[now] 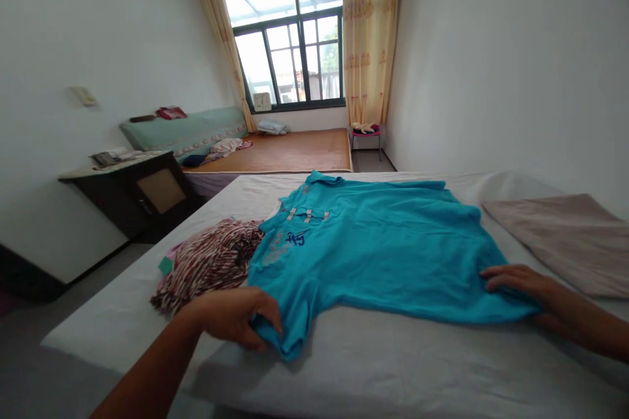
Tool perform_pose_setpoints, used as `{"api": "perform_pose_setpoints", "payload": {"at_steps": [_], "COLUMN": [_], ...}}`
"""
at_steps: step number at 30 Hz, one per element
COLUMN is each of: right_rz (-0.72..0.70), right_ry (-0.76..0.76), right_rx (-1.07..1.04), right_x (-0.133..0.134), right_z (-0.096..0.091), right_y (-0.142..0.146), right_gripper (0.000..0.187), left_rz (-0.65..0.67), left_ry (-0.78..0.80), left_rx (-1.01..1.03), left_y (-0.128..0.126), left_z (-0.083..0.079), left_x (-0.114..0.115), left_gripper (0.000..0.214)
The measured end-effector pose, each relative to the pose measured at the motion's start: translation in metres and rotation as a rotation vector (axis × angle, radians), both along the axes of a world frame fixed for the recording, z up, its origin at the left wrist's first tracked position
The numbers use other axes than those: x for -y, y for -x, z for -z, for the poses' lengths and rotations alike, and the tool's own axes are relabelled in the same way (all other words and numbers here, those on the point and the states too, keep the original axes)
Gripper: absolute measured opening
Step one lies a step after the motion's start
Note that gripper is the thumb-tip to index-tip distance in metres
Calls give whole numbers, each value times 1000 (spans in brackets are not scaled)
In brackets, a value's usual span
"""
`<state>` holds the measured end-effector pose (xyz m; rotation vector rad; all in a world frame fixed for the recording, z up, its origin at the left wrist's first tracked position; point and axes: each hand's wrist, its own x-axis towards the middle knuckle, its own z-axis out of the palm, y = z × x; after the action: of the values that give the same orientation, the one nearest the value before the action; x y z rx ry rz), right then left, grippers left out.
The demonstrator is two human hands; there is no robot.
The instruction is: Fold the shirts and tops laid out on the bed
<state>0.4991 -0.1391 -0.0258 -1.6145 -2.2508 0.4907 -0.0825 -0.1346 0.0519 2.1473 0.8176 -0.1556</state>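
Note:
A turquoise short-sleeved shirt [393,249] lies spread on the white-sheeted bed [383,366], its collar toward the left. Pale toggle fastenings and a dark blue character mark its chest. My left hand [240,317] is closed on the near sleeve, fingers curled around its edge. At the hem on the right, my right hand [521,285] grips the near corner, with the thumb hidden beneath the fabric. A crumpled brown-and-white striped garment [211,262] lies on the bed beyond my left hand, beside the shirt's shoulder.
A folded beige cloth [565,236] lies at the bed's right. Behind stands another bed with a brown mat [295,150] and a green headboard [191,127]. A dark cabinet [152,200] is at left, and a pink stool [366,134] stands under the curtain [368,46].

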Motion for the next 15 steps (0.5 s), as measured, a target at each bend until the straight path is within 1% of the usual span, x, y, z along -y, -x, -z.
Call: {"api": "perform_pose_setpoints", "payload": {"at_steps": [2,3,4,6,8,10,12,14,15], "right_rz": [-8,11,53,154,297,425,509,587,640], "right_ry": [96,136,153,152,119,91,58,24,0], "right_rx": [-130,-189,-230,-299,-390,-513,-628,-652,-618], "right_x": [-4,-7,-11,-22,-39,-61,-84,-103,-110], "right_z": [-6,-12,-18,-31,-43,-48,-45,-34,-27], "right_y": [-12,-17,-21,-24,-22,-16,-10,-5,-4], "right_gripper": [29,27,25,23,26,34,43,48,49], "left_rz": [34,12,-42,-225,-457,-706,-948,-1117,-1170], "left_ry": [2,0,-14,-65,-101,-102,-164,-237,-260], "left_rx": [31,66,111,231,363,526,670,789,828], "left_y": [-4,-4,-3,-2,-4,-9,-16,-21,-22], "left_z": [-10,-18,-25,-38,-45,-43,-35,-22,-15], "left_x": [-9,-17,-29,-60,-98,-137,-172,-197,-205], "left_gripper": [33,31,30,28,33,37,42,45,45]}}
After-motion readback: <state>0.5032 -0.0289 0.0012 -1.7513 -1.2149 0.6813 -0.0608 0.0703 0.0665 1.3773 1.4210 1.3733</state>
